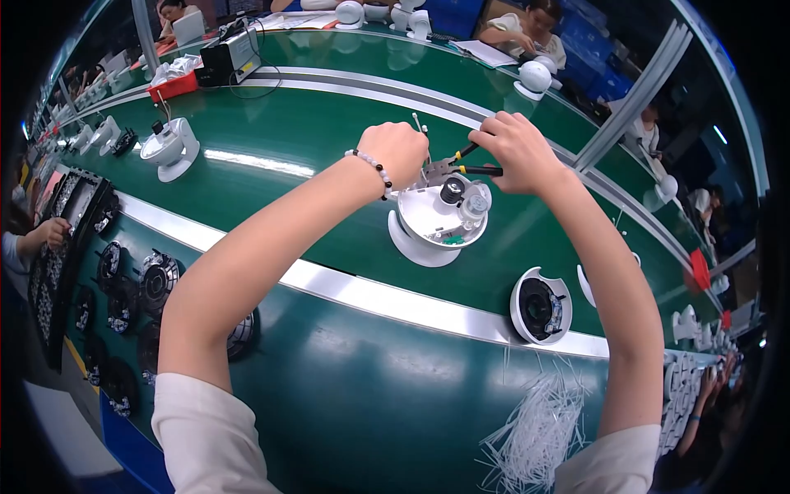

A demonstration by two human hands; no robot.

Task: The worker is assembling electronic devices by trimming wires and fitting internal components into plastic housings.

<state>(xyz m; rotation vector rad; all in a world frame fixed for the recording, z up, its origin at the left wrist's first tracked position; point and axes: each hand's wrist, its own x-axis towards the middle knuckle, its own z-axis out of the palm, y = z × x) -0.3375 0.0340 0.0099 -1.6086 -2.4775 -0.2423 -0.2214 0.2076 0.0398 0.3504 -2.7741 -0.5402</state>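
In front of me on the green conveyor stands a white round camera housing (420, 216), its top open, with a black cylindrical part (452, 191) and a clear round part (475, 206) inside. My right hand (517, 152) grips cutting pliers (461, 165) with black and yellow handles. Their metal jaws lie at the housing's far rim, close to my left hand (397, 155). That hand is closed at the rim, fingers curled away from view. Thin pale ends (418, 123) stick up beyond its knuckles; what exactly it pinches is hidden.
A heap of white plastic strips (539, 428) lies at the near right, below a white shell with a black inside (541, 306). Several black round parts (156, 280) sit at left beside a black tray (70, 239). Another white unit (170, 150) stands farther left. Co-workers sit across the line.
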